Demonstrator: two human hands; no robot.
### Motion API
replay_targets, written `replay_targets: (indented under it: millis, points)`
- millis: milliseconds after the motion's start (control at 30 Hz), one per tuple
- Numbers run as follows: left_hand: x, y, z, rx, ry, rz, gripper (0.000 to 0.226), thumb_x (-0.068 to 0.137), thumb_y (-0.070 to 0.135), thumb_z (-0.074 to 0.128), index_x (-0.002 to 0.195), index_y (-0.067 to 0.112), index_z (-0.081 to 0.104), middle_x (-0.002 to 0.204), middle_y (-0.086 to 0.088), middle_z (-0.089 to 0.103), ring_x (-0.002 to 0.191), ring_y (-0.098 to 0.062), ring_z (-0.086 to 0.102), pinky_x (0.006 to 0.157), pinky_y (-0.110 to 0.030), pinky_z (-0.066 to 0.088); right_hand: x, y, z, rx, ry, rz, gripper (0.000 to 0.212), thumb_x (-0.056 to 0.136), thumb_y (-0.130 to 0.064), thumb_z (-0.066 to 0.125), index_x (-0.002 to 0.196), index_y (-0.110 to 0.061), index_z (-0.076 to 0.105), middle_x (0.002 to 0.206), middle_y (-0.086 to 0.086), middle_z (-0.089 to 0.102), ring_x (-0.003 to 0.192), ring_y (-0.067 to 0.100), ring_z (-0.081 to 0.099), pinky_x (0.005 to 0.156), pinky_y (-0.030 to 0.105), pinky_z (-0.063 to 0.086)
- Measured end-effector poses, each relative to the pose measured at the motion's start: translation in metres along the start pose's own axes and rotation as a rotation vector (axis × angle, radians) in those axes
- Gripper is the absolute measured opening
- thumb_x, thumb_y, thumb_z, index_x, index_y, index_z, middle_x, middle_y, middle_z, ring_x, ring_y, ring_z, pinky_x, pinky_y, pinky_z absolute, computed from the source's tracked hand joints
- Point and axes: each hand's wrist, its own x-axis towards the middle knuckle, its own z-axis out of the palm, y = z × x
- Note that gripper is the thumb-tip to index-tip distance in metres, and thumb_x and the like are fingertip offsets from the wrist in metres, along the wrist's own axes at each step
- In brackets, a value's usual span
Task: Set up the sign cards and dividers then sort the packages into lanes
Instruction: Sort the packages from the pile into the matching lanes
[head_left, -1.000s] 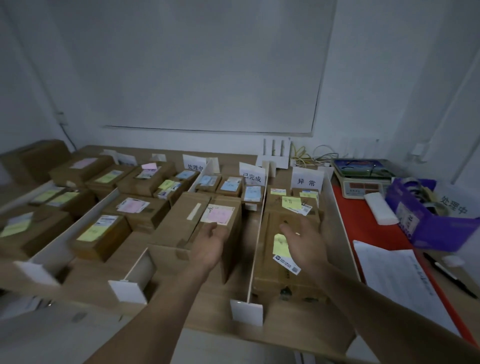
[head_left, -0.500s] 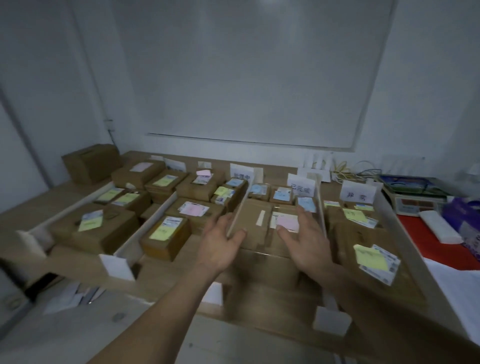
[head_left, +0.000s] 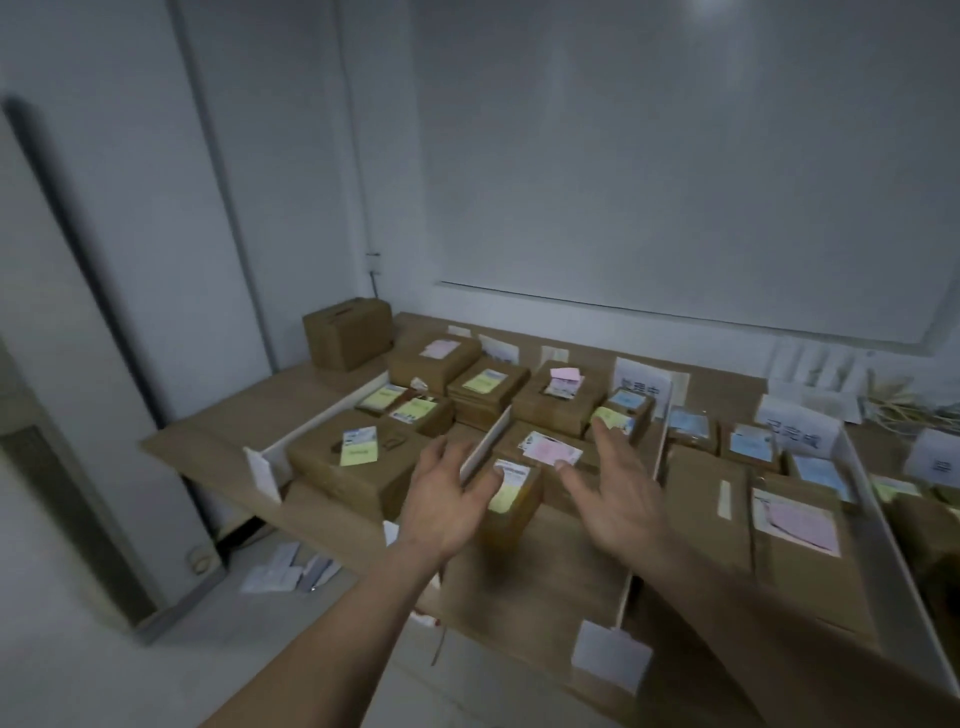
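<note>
A white sign card (head_left: 799, 435) reads 已完成.

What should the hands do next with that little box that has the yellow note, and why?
Probably bring both hands in to grip the little box by its sides. The left hand and right hand are open, holding nothing, spread on either side of it.

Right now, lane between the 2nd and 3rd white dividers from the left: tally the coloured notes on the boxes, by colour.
yellow notes: 2
pink notes: 2
blue notes: 1
Total: 5
</note>
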Motion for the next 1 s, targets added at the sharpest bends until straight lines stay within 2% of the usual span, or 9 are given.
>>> replay_targets:
  millis: [67, 233, 433, 533, 600, 667, 767, 1000]
  points:
    - [0.019, -0.02, -0.016, 0.008, 0.021, -0.021, 0.066, 0.089, 0.064, 0.052, 0.147, 0.033, 0.043, 0.162, 0.003, 0.023, 0.145, -0.023, 0.032, 0.116, -0.046, 0.035, 0.023, -0.018, 0.02, -0.005, -0.009, -0.024, 0.081, 0.095, -0.066, 0.044, 0.161, -0.033, 0.009, 0.169, -0.001, 0.013, 0.154, 0.024, 0.02, 0.121, 0.056, 0.025]
    - [0.078, -0.066, -0.055, 0.048, 0.108, -0.093, 0.064, 0.092, 0.059, 0.053, 0.149, 0.033, 0.042, 0.162, 0.001, 0.023, 0.144, -0.025, 0.033, 0.116, -0.045, 0.035, 0.098, -0.062, 0.08, 0.044, -0.046, -0.068, 0.084, 0.092, -0.07, 0.044, 0.16, -0.037, 0.007, 0.169, 0.0, 0.014, 0.153, 0.027, 0.023, 0.119, 0.055, 0.029]
    - [0.146, -0.117, -0.112, 0.055, 0.213, -0.17, 0.061, 0.093, 0.057, 0.053, 0.148, 0.032, 0.043, 0.16, -0.001, 0.028, 0.136, -0.025, 0.044, 0.115, -0.043, 0.036, 0.186, -0.129, 0.15, 0.063, -0.121, -0.125, 0.085, 0.093, -0.067, 0.048, 0.16, -0.037, 0.005, 0.17, 0.001, 0.01, 0.154, 0.028, 0.018, 0.12, 0.057, 0.026]
    - [0.168, -0.148, -0.139, 0.033, 0.243, -0.222, 0.066, 0.09, 0.061, 0.051, 0.148, 0.032, 0.042, 0.162, 0.0, 0.024, 0.143, -0.026, 0.036, 0.116, -0.047, 0.034, 0.213, -0.164, 0.185, 0.048, -0.156, -0.177, 0.084, 0.095, -0.066, 0.047, 0.16, -0.035, 0.005, 0.169, 0.002, 0.011, 0.154, 0.028, 0.019, 0.121, 0.054, 0.024]
    - [0.183, -0.17, -0.157, 0.021, 0.265, -0.236, 0.064, 0.091, 0.059, 0.052, 0.149, 0.033, 0.041, 0.163, 0.0, 0.022, 0.147, -0.023, 0.029, 0.119, -0.044, 0.03, 0.228, -0.187, 0.207, 0.059, -0.179, -0.213, 0.083, 0.095, -0.064, 0.048, 0.161, -0.033, 0.007, 0.169, 0.003, 0.013, 0.153, 0.027, 0.02, 0.121, 0.052, 0.024]
    - [0.2, -0.194, -0.175, 0.014, 0.289, -0.247, 0.063, 0.093, 0.057, 0.054, 0.149, 0.033, 0.041, 0.163, 0.001, 0.022, 0.146, -0.023, 0.03, 0.118, -0.043, 0.03, 0.243, -0.21, 0.229, 0.066, -0.193, -0.238, 0.082, 0.096, -0.063, 0.049, 0.161, -0.032, 0.009, 0.169, 0.004, 0.013, 0.153, 0.027, 0.021, 0.121, 0.05, 0.025]
    - [0.227, -0.233, -0.203, 0.013, 0.292, -0.254, 0.064, 0.092, 0.059, 0.054, 0.149, 0.032, 0.041, 0.163, 0.001, 0.023, 0.141, -0.025, 0.039, 0.116, -0.045, 0.035, 0.262, -0.242, 0.265, 0.061, -0.179, -0.254, 0.081, 0.097, -0.062, 0.048, 0.161, -0.032, 0.009, 0.169, 0.005, 0.015, 0.151, 0.028, 0.026, 0.118, 0.051, 0.026]
    - [0.288, -0.319, -0.283, -0.022, 0.205, -0.183, 0.065, 0.094, 0.056, 0.053, 0.151, 0.03, 0.037, 0.164, 0.002, 0.021, 0.136, -0.024, 0.045, 0.113, -0.042, 0.038, 0.291, -0.328, 0.344, 0.071, -0.075, -0.245, 0.083, 0.093, -0.063, 0.043, 0.16, -0.019, 0.02, 0.163, 0.01, 0.031, 0.147, 0.03, 0.035, 0.114, 0.048, 0.036]
